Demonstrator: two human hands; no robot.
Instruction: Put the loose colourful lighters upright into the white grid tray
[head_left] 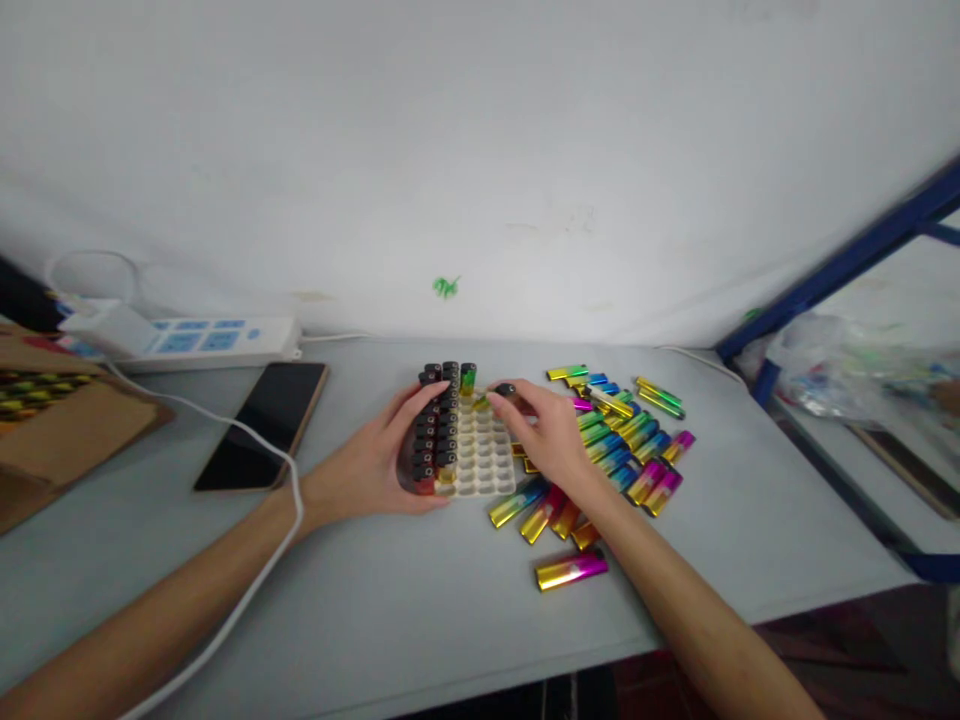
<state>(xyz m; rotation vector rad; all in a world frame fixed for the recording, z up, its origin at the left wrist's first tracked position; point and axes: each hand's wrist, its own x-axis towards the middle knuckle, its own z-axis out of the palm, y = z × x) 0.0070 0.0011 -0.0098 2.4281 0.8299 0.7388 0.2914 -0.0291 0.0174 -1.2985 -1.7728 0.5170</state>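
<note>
From my remote seat I see the lighter (501,392) tilted in the right hand (547,435), pinched between thumb and fingertips just above the far rows of the white tray (484,465), mid-table (420,620). The left hand (375,465) curls around the tray's left side, touching the upright lighters (439,430). I judge that a skewed lighter could jam in a cell or tip its neighbours. The right forearm crosses the loose lighters (630,440) and could sweep some off the near edge.

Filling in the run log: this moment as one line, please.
left hand grips tray | right hand holds lighter over tray | loose lighters right of tray
</note>
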